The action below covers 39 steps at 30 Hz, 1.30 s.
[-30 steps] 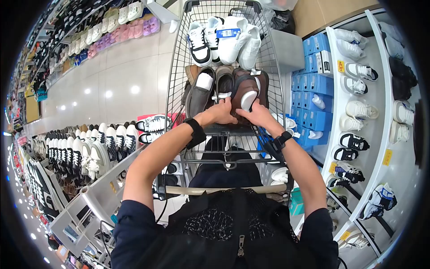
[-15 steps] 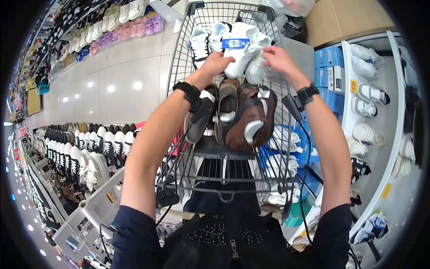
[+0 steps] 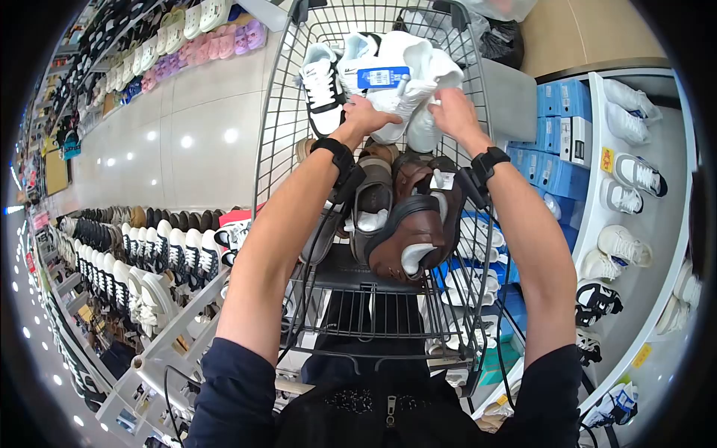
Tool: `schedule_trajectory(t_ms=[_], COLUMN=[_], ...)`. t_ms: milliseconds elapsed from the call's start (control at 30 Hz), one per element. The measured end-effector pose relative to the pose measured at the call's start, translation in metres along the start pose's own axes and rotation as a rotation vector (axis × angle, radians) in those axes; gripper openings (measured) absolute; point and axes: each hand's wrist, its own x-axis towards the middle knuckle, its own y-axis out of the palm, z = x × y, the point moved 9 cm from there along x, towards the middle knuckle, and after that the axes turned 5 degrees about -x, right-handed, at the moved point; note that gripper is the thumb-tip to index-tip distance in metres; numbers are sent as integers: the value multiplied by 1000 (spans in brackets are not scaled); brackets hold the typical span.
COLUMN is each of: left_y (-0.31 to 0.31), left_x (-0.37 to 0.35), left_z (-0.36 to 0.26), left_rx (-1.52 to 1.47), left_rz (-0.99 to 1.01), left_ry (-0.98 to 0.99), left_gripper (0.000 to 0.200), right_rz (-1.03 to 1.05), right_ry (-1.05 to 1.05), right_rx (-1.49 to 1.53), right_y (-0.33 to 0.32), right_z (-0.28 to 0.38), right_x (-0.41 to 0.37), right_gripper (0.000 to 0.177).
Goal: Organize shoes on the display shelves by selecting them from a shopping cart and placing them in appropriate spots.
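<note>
In the cart's far half, a pair of white sneakers (image 3: 405, 56) with a blue tag (image 3: 383, 78) lies between my hands. My left hand (image 3: 368, 118) grips the near left side of the pair, its thumb laid across the white upper. On the other side, the bent fingers of my right hand (image 3: 453, 113) close on the right sneaker; their tips are partly hidden. A black-and-white sneaker (image 3: 323, 89) stands left of my left hand. Below my wrists sit brown leather shoes (image 3: 407, 235) and a grey-brown shoe (image 3: 371, 200).
The wire shopping cart (image 3: 263, 142) surrounds these shoes. Shelves (image 3: 646, 205) of sneakers and blue shoeboxes (image 3: 562, 101) stand close on the right. Racks of shoes (image 3: 172, 246) are at left, with tiled floor (image 3: 202, 112) beyond. A dark cable hangs from each wrist device.
The view has shifted, and the cart's contents look larger and closer. My right hand has moved in from the edge of the white sneakers and now overlaps the right one.
</note>
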Motion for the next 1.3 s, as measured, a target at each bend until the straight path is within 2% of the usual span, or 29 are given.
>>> schedule_trajectory(t_ms=[100,167,233,267,300,367,400,433,500,533,633,700,767,833,900,933,967,1033,1067,1100,1167,1200,1233,1300], left_y=[5,0,3,6,0,-23,-40,-55,-70,-71,-86,-81,-65,-47,-20,-9,3,28,41,54,81,95,107,132], left_x=[6,-25,-30,-27,-37,-84,-114,-143,-200,-223,-295,-316,-339,-378,-401,-421,-441,-476,-491,-507,-535,-549,-566,-600], left_z=[-7,-21,-35,-40,-44,-74,-84,-95,-115,-122,-118,-105,-101,-113,-117,-123,-128,-137,-140,-142,-145,-145,-146,-139], left_rx=[3,-7,-78,-160,-158,-158,-129,-124,-371,-352,-297,-209,-208,-258,-268,-277,-285,-258,-231,-203,-155,-168,-184,-179], left_rz=[34,-43,-53,18,13,-26,-98,-101,205,351,412,331,398,474,554,606,661,736,771,807,848,869,888,952], left_ry=[112,141,313,400,407,602,628,644,685,718,599,655,730,806,820,821,822,871,891,911,936,976,1015,1019], left_gripper=[149,150,148,142,142,139,120,120,94,90,97,100,102,102,113,113,113,114,115,116,114,112,111,109], right_rz=[-104,-145,-120,-123,-118,-130,-117,-104,-111,-103,-278,-348,-634,-701,-685,-811,-840,-897,-893,-927,-1226,-1224,-1257,-1205], right_ry=[17,6,30,28,31,29,31,33,28,24,57,45,69,181,304,222,237,427,465,476,375,423,438,311], right_rx=[27,89,80,80,129,182,203,222,290,357,457,436,490,455,649,520,512,693,782,776,856,1002,996,1381], right_y=[-18,-27,-41,-49,-59,-85,-98,-110,-134,-143,-169,-180,-215,-232,-229,-237,-235,-229,-220,-221,-229,-223,-220,-201], right_z=[11,12,15,18,21,31,36,40,40,41,35,31,32,29,11,12,8,-3,-7,-6,3,3,1,-5], right_x=[-16,-24,-32,-40,-47,-64,-74,-87,-120,-141,-220,-267,-321,-368,-416,-441,-466,-521,-543,-562,-608,-629,-651,-676], right_gripper=[31,31,33,33,35,38,41,43,43,43,40,36,32,27,25,24,24,25,32,32,35,43,43,51])
